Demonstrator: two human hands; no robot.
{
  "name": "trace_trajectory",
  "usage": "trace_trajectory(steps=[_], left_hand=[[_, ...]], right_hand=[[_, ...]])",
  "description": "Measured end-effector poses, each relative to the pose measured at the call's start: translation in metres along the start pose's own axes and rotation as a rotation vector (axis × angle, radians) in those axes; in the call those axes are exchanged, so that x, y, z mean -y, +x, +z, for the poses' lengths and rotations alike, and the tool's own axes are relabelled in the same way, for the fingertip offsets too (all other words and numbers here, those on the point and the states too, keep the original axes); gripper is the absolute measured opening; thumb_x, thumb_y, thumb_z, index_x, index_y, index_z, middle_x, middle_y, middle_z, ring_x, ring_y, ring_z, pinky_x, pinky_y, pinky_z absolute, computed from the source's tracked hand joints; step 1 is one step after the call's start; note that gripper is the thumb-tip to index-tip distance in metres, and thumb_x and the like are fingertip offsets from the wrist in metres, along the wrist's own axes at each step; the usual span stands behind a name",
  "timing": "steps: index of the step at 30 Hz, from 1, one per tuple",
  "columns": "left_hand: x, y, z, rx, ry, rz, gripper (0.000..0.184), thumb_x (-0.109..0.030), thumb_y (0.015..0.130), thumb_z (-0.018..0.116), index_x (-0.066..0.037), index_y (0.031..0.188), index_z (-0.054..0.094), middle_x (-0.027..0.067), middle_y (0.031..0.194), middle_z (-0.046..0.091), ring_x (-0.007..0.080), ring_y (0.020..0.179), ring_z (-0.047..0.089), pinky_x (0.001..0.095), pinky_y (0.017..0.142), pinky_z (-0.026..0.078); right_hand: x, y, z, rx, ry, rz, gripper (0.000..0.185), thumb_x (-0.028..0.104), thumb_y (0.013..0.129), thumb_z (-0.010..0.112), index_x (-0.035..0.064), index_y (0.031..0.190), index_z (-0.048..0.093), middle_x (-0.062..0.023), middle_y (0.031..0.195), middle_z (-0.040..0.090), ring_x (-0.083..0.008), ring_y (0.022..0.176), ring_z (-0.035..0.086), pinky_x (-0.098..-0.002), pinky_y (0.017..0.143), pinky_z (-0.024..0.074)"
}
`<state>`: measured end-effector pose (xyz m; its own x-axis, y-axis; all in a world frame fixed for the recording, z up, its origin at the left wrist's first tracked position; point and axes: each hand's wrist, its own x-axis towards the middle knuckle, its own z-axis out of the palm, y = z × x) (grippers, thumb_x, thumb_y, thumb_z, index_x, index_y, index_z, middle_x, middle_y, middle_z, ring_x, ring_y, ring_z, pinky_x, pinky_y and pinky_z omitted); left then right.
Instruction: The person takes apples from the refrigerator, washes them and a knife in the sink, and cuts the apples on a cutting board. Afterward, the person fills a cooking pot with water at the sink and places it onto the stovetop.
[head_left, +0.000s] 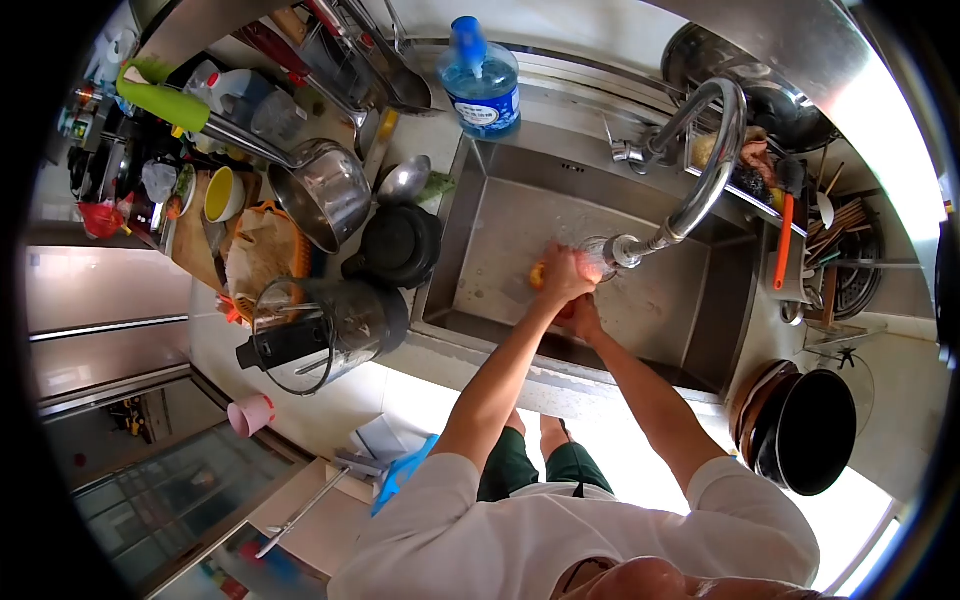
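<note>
Water runs from the curved faucet (pixel 708 190) into the steel sink (pixel 500 225). Under the stream, my left hand (pixel 567 276) is closed round something reddish that is mostly hidden by splashing water. Just below it, close against it, my right hand (pixel 582 318) has its fingers curled, with a reddish patch showing beside them; what it holds, if anything, I cannot make out. A small orange-yellow piece (pixel 537 275) lies in the sink at the left of my left hand.
Left of the sink are a black lidded pot (pixel 400 245), a steel saucepan (pixel 325 195) and a glass jug (pixel 350 320). A blue-capped bottle (pixel 480 85) stands behind the sink. Black pans (pixel 815 430) hang or stand at the right. An orange-handled utensil (pixel 784 240) is near the faucet.
</note>
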<state>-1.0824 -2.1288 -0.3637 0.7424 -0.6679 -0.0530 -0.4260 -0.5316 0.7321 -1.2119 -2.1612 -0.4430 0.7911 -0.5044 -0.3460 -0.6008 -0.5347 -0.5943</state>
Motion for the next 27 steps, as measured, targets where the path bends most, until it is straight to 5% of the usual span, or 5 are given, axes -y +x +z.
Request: trace_trajectory(steps=[4, 8, 17, 20, 27], left_hand=[[0.053, -0.015, 0.011, -0.014, -0.064, -0.081, 0.060, -0.038, 0.042, 0.085, -0.002, 0.087, 0.067, 0.0213, 0.106, 0.058, 0.0338, 0.095, 0.056, 0.0402, 0.088, 0.044], [0.084, -0.027, 0.035, 0.131, -0.180, -0.142, 0.070, -0.043, 0.036, 0.088, -0.005, 0.092, 0.069, 0.0201, 0.125, 0.047, 0.0305, 0.112, 0.048, 0.0400, 0.097, 0.038], [0.050, -0.023, 0.018, 0.527, 0.424, 0.309, 0.069, -0.043, 0.038, 0.086, -0.017, 0.101, 0.070, 0.0138, 0.143, 0.033, 0.0330, 0.137, 0.015, 0.0594, 0.109, 0.007], [0.117, -0.022, 0.093, 0.411, -0.541, 0.155, 0.065, -0.038, 0.040, 0.084, -0.018, 0.100, 0.071, 0.0084, 0.140, 0.040, 0.0330, 0.139, 0.011, 0.0647, 0.108, 0.005], [0.068, -0.025, 0.025, 0.493, 0.246, 0.383, 0.063, -0.035, 0.034, 0.086, -0.018, 0.093, 0.072, 0.0063, 0.127, 0.053, 0.0331, 0.139, 0.014, 0.0631, 0.108, 0.005]], right_hand=[[-0.001, 0.006, -0.022, 0.093, 0.260, 0.198, 0.075, 0.037, 0.060, 0.081, 0.0071, 0.119, 0.047, -0.0180, 0.114, 0.055, -0.0365, 0.092, 0.061, -0.0396, 0.080, 0.0523], [-0.013, -0.010, -0.063, 0.051, 1.031, 0.735, 0.056, 0.040, 0.070, 0.074, 0.0135, 0.114, 0.052, -0.0060, 0.114, 0.054, -0.0165, 0.094, 0.059, -0.0363, 0.075, 0.0504], [0.009, 0.021, -0.101, 0.255, 1.618, 0.211, 0.046, 0.026, 0.078, 0.071, 0.0140, 0.117, 0.050, -0.0061, 0.118, 0.053, -0.0218, 0.103, 0.056, -0.0391, 0.084, 0.0491], [0.066, 0.015, -0.127, 0.236, 1.387, 0.165, 0.062, 0.022, 0.073, 0.077, 0.0078, 0.124, 0.045, -0.0072, 0.116, 0.055, -0.0218, 0.104, 0.056, -0.0422, 0.090, 0.0471], [0.037, 0.000, -0.132, -0.162, 0.324, -0.061, 0.087, 0.031, 0.055, 0.086, 0.0035, 0.127, 0.044, -0.0144, 0.113, 0.057, -0.0277, 0.104, 0.056, -0.0392, 0.091, 0.0462]])
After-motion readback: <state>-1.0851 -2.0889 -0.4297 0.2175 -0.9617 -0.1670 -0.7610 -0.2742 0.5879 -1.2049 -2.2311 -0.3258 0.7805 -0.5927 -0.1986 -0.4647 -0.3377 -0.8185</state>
